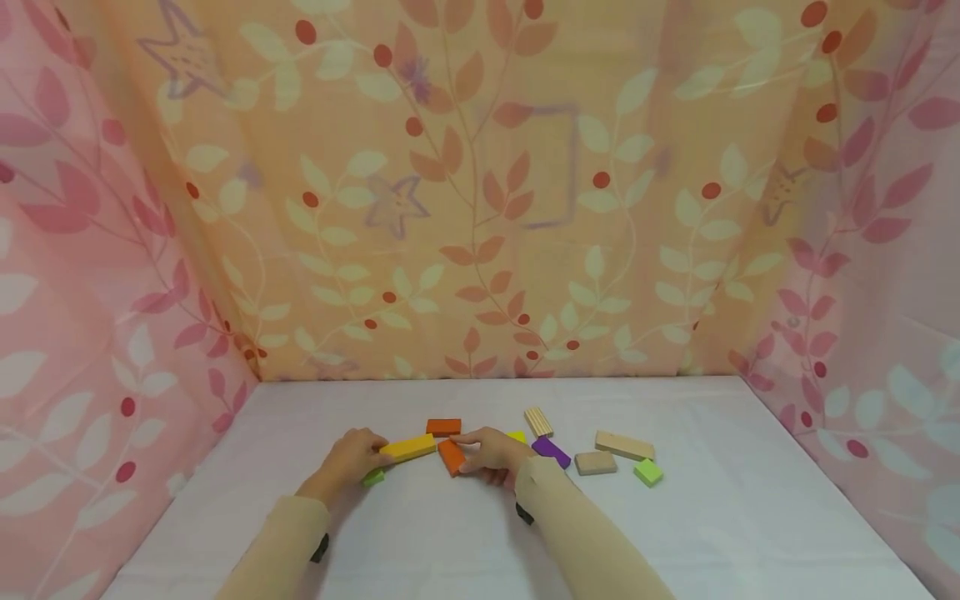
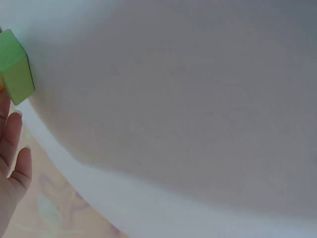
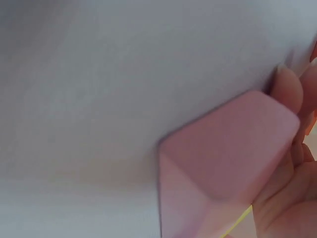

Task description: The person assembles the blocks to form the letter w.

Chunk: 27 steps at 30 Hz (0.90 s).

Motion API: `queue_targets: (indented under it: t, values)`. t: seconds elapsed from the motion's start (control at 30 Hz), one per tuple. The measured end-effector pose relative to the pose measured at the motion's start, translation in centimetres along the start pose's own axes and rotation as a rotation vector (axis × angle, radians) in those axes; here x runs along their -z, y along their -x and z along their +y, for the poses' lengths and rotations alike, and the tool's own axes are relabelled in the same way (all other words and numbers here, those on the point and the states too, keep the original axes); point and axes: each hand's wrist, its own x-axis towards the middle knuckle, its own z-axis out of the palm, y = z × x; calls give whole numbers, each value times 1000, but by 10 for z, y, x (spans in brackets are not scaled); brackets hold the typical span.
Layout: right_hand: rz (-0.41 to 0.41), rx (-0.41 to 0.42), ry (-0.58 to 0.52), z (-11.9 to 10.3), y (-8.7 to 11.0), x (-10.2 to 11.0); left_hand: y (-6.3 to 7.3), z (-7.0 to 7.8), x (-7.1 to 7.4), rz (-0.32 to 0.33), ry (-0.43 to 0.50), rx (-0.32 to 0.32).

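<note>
On the left, my left hand (image 1: pixel 351 457) grips the near end of a long yellow block (image 1: pixel 408 448). A green block (image 1: pixel 373 477) lies beside that hand; the left wrist view shows the same green block (image 2: pixel 18 69) close to the fingers (image 2: pixel 11 141). My right hand (image 1: pixel 495 450) pinches an orange block (image 1: pixel 451 457) between thumb and fingers, just right of the yellow block's far end. Behind these lies a second orange block (image 1: pixel 444 427). In the right wrist view a pink block (image 3: pixel 228 144) sits by the right hand's fingers, hidden from the head view.
Right of the hands are a purple block (image 1: pixel 551 452), a partly covered bright yellow block (image 1: pixel 516 436), a ridged wooden piece (image 1: pixel 538 422), two plain wooden blocks (image 1: pixel 625 445) and a light green block (image 1: pixel 648 472). A patterned curtain (image 1: pixel 480 250) borders the white table (image 1: pixel 750 517).
</note>
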Motion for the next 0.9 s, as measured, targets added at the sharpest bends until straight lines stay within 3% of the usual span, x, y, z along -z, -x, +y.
queue_targets:
  t: [0.3,0.47,0.67,0.8,0.9]
  values:
    - [37,-12,-72,1,2,-1,26,12,15,83,-24,-86]
    - [46,-8,-79,2,2,-2,47,27,10,101,-76,-85]
    - [6,41,-27,4,1,3,67,47,-5,11,-98,-17]
    - [-38,75,0,5,-2,4,78,59,-16,-83,-38,11]
    - [-61,78,10,3,0,4,83,70,-22,-161,30,-14]
